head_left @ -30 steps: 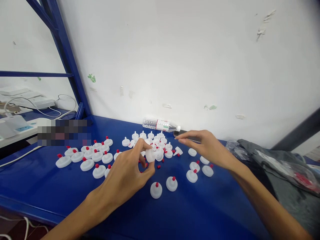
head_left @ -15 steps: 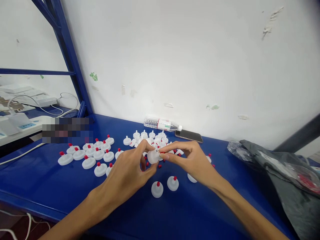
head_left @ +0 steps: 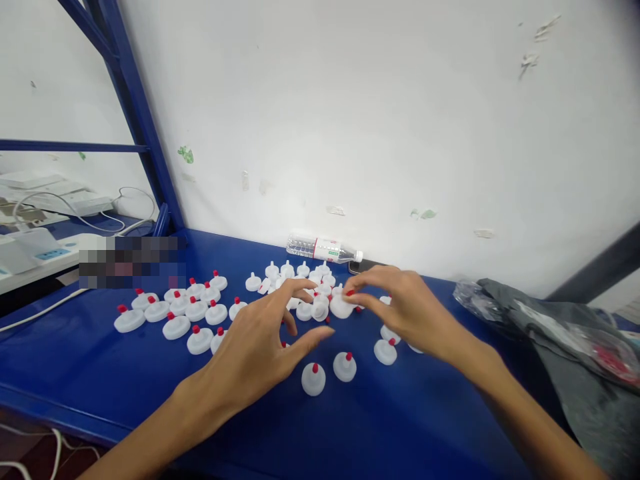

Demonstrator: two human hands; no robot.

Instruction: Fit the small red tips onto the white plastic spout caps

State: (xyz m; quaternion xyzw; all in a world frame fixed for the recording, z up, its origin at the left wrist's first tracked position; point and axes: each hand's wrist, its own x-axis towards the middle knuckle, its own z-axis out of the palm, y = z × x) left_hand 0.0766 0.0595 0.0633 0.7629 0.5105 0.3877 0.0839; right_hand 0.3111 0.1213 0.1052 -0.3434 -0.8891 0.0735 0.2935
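Observation:
My right hand (head_left: pixel 405 308) pinches the red tip of a white round cap (head_left: pixel 341 307), which hangs over the right side of the pile. Left of it, my left hand (head_left: pixel 265 331) is held with thumb and fingers apart and nothing between them. Beyond my fingers lies a heap of white caps (head_left: pixel 287 269), many with bare nozzles, with small red pieces partly hidden among them. Several red-tipped white caps (head_left: pixel 176 327) stand on the left of the blue table (head_left: pixel 320 440). Two more, a near cap (head_left: pixel 313 379) and its neighbour (head_left: pixel 345 367), stand in front of my hands.
A clear plastic bottle (head_left: pixel 325 249) lies by the wall, beside a dark phone (head_left: pixel 367 265) partly covered by my right hand. Grey bags (head_left: pixel 565 347) lie at the right. A white power strip (head_left: pixel 55 252) and cables are at the left, near a blue metal frame (head_left: pixel 131 100).
My left hand has opened and let go of the white cap. My right hand has moved right with the cap, away from my left hand.

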